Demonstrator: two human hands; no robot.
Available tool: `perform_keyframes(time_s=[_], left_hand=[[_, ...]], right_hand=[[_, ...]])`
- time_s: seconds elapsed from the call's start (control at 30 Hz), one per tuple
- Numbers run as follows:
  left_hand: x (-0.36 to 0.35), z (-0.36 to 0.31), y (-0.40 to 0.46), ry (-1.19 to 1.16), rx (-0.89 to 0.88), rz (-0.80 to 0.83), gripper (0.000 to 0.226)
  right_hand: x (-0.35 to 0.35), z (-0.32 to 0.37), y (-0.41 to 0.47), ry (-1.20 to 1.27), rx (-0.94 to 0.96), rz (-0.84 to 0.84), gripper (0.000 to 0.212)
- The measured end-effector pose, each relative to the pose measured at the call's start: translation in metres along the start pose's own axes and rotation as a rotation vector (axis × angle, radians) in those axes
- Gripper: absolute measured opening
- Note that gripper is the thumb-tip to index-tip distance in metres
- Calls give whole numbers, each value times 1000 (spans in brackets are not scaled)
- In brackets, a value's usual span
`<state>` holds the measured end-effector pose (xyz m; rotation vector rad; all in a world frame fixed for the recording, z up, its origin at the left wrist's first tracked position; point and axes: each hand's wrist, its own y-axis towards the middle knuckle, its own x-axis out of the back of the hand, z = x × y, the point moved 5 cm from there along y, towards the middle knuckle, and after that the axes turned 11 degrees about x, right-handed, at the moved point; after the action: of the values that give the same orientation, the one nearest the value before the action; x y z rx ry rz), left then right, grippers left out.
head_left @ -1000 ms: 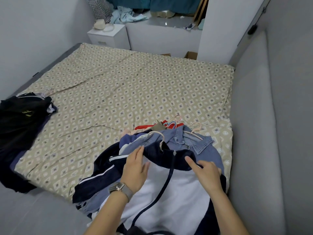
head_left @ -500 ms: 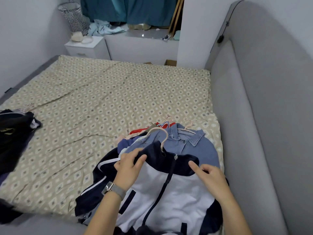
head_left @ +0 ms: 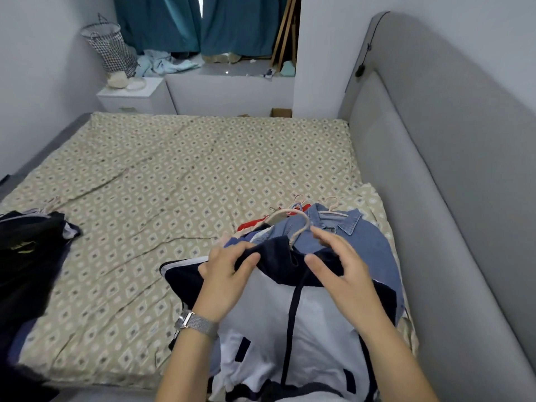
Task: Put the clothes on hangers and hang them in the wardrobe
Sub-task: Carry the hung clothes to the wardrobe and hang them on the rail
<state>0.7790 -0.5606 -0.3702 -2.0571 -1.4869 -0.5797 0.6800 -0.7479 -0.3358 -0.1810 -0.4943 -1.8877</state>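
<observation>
On the patterned bed (head_left: pixel 179 175), left hand (head_left: pixel 224 281) grips the navy-and-white jacket (head_left: pixel 290 329) collar; right hand (head_left: pixel 345 274) hovers spread.

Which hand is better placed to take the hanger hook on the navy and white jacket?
Right hand: its fingertips hover beside the hanger hook, while the left hand grips the jacket collar.

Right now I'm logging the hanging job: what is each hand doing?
Left hand: pinching the dark collar of the jacket.
Right hand: open, fingers spread over the collar, holding nothing.
</observation>
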Motion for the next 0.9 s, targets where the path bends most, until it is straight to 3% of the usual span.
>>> perform_keyframes(time_s=[0.13,0.23,0.37,0.47,0.63,0.77,0.9], left_hand=[[11,-1,-20,-25,-46,19,14],[22,9,-29,-35,-58,45,17],[36,22,-38,-43,-80,39,22],[48,35,-38,-78,-91,-6,21],[65,53,-36,-46,-65,-59,21],[62,45,-41,179,-38,-34,20],[38,33,-56,252,-131,110,19]], right_hand=[[-39,50,1,252,25,-99,10],[-50,59,-3,216,40,-146,32],[-57,62,-12,141,26,-160,32],[-51,58,-20,78,-26,-216,45],[-39,62,-31,56,-37,-264,38],[-43,68,-38,41,-74,-287,44],[-44,66,-42,40,-146,-288,40]])
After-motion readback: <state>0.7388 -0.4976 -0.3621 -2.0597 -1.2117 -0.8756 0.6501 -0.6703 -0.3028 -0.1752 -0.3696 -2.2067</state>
